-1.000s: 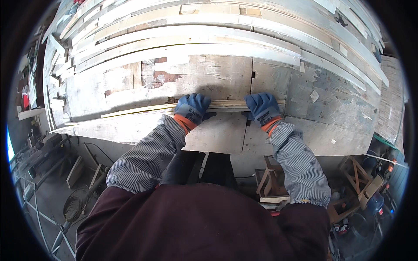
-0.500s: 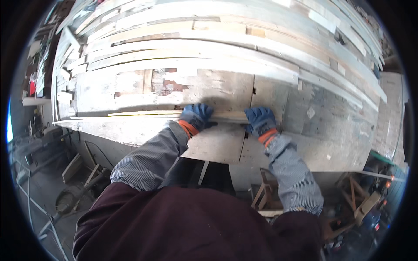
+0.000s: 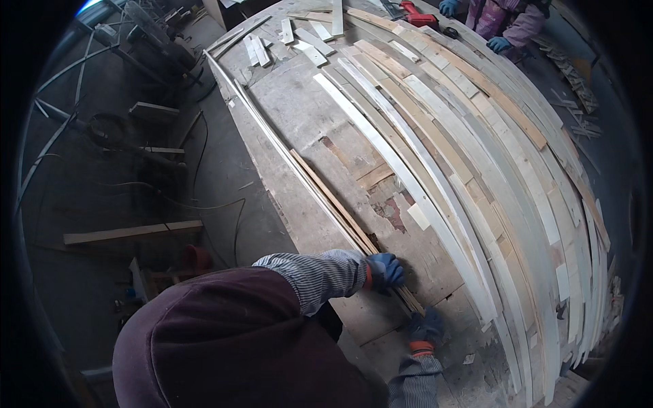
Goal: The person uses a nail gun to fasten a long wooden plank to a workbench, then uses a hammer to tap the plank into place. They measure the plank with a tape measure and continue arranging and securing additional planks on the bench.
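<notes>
W/ our L hand (image 3: pixel 386 270) clamped on the wood strips (image 3: pixel 332 198), R hand (image 3: pixel 426 326) at their near end (grip: can't tell), we'd best press evenly where they lie on the worktop (image 3: pixel 289 90), nr its edge.

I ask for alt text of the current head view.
A blue-gloved left hand holds thin wooden strips on a worn tabletop, the right hand at their end. Pale boards lie beyond, with another person near a red tool.
</notes>
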Available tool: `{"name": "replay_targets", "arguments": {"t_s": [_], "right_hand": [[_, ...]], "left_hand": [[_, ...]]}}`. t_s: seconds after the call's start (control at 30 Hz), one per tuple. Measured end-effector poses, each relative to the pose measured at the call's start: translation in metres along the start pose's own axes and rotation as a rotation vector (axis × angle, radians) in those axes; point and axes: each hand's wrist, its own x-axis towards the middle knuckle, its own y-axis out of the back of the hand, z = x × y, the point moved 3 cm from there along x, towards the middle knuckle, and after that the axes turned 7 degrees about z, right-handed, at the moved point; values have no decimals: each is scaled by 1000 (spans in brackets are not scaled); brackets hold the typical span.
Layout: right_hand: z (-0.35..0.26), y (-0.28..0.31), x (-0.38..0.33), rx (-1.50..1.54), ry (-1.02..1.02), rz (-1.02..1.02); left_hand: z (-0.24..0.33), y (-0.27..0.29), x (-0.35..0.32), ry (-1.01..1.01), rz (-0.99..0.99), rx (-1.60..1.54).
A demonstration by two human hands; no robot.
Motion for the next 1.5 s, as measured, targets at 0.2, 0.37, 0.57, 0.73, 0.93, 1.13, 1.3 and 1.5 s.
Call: {"name": "replay_targets", "arguments": {"t_s": [0.2, 0.37, 0.57, 0.73, 0.93, 1.13, 1.3, 1.5], "right_hand": [[24, -1, 13, 240, -23, -55], [46, -12, 36, 581, -421, -359], [28, -3, 55, 101, -138, -171], [33, 22, 52, -17, -124, 66], [73, 69, 66, -95, -62, 186], [122, 135, 112, -150, -210, 234], [187, 189, 151, -549, -136, 529], [140, 113, 153, -440, 41, 226]], "left_hand": [[5, 3, -6, -36, -45, -43], [6, 12, -8, -42, 52, 62], [1, -15, -20, -122, 195, 165], [0, 1, -6, -76, -25, -11], [-1, -37, -19, 229, -112, -77], [7, -8, -15, 174, -135, 42], [5, -20, -15, 184, -94, 60], [3, -21, -17, 135, -130, 43]]}}
